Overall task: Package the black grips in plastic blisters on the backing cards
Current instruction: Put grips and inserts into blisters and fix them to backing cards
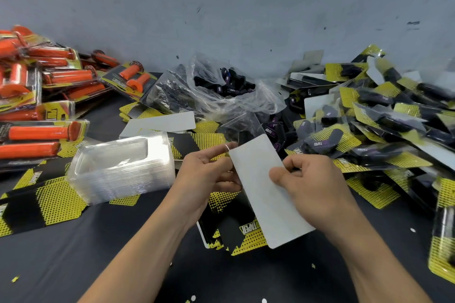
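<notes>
Both hands hold one backing card (258, 179) tilted above the desk (98, 261), its plain, matte white back turned to the camera and its corners rounded. The left hand (209, 174) grips the card's left edge with curled fingers, and a thin ring shows on the one finger stretched toward its top corner. The right hand (312, 187) pinches the right edge, thumb flat on the white face and fingers curled behind it. Just past the card's top edge a clear, glossy blister (240, 125) with a dark cylindrical grip (244, 137) in it shows, blurred.

Under the hands lies a fanned stack of printed cards (236, 236), black with yellow dotted patterns. To the left stands a nested stack of clear moulded blisters (123, 167), ridged along the sides. Farther back a crumpled transparent bag (236, 103) holds loose black grips (231, 85). On the right is a heaped pile of finished black packs (384, 115); on the left, packs of orange grips (39, 133). The desk is covered in dark cloth, against a grey wall (246, 7).
</notes>
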`<move>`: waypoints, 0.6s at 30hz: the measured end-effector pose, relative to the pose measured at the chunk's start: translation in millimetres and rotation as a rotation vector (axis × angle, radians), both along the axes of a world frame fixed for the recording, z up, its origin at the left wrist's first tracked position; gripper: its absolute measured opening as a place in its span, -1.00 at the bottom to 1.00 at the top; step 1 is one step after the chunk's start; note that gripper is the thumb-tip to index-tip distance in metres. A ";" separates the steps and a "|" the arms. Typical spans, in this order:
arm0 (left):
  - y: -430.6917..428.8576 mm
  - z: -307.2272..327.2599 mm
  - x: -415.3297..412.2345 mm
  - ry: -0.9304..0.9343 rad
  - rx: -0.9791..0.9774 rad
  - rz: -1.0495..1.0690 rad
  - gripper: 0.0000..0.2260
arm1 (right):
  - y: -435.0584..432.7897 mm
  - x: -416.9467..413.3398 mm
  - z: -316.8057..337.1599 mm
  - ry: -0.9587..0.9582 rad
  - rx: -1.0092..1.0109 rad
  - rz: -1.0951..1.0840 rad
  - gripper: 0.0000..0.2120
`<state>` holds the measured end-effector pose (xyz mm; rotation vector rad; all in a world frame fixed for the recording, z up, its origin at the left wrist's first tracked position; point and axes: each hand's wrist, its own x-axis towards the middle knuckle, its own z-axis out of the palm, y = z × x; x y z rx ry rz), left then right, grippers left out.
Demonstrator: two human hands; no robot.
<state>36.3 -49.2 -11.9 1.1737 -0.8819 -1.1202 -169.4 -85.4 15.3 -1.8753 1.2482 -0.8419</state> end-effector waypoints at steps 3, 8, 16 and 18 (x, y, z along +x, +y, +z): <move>-0.5 -2.9 -1.5 -0.027 -0.020 -0.014 -0.60 | -0.7 0.2 -0.8 -0.064 0.049 -0.012 -0.74; -1.0 -6.6 -4.3 -0.085 -0.040 0.014 -0.46 | 1.0 -0.1 -0.2 -0.072 0.031 -0.001 -0.74; -0.1 -8.4 -7.6 -0.208 0.007 0.101 -0.35 | 6.9 2.6 4.2 0.037 0.023 0.014 -0.68; 1.2 -7.4 -10.8 -0.229 0.015 0.121 -0.31 | 10.6 4.3 3.3 0.114 -0.015 0.011 -0.55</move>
